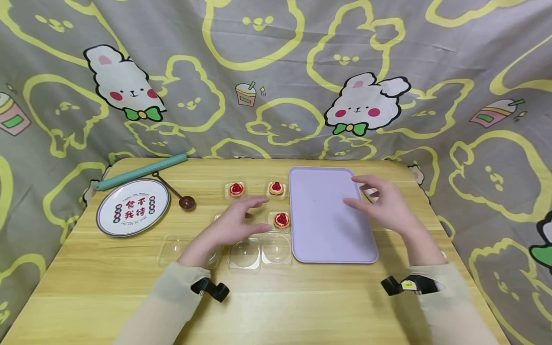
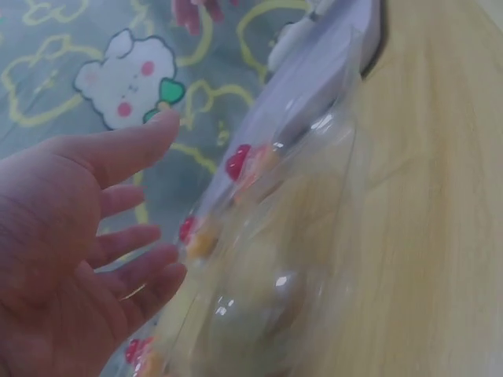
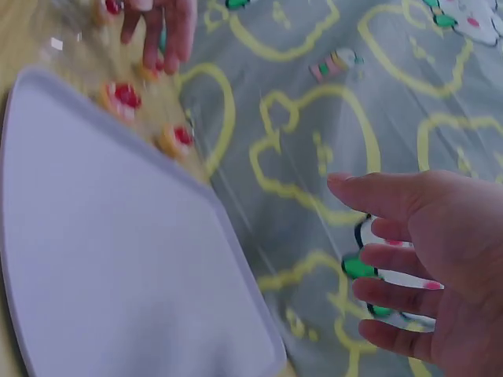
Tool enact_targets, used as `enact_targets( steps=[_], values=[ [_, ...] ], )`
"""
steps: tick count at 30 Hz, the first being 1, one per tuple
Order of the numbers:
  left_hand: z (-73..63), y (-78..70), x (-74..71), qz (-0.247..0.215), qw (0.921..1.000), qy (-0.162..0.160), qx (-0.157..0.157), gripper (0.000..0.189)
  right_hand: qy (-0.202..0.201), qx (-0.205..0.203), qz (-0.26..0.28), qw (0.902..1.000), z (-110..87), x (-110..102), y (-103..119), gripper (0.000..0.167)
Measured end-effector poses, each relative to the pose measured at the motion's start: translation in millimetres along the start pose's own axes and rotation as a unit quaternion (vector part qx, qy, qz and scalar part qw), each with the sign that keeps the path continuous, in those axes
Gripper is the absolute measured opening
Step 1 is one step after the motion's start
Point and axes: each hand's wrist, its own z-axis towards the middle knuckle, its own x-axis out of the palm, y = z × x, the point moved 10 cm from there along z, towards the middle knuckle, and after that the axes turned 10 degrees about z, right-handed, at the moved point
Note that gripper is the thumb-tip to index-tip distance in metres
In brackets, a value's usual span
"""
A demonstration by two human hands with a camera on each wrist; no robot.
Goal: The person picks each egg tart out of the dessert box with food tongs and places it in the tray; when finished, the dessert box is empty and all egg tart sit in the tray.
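Observation:
My left hand (image 1: pixel 239 218) hovers over the clear plastic boxes, thumb and fingers spread apart with nothing between them. Close to its fingertips sits a small tart with a red topping (image 1: pixel 281 220), against the left edge of a lilac tray (image 1: pixel 334 215). Two more such tarts, a left one (image 1: pixel 236 189) and a right one (image 1: pixel 276 188), stand farther back in clear packaging. Over the tray's right edge my right hand (image 1: pixel 384 203) is held with thumb and fingers apart, also holding nothing. In the right wrist view the tray's surface (image 3: pixel 118 236) is bare.
Transparent lids or boxes (image 1: pixel 245 254) lie in front of the tarts. On the left are a white plate (image 1: pixel 133 207) with red lettering, a dark brown spoon (image 1: pixel 187 202) and a teal stick-shaped object (image 1: pixel 142 171). A patterned curtain (image 1: pixel 276 76) hangs behind the table.

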Motion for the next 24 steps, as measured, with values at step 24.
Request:
enact_targets(
  steps=[24],
  values=[
    [21.8, 6.8, 21.1, 0.076, 0.9966, 0.032, -0.009, 0.078, -0.004, 0.110, -0.071, 0.9913, -58.9, -66.2, -150.4, 0.084]
  ],
)
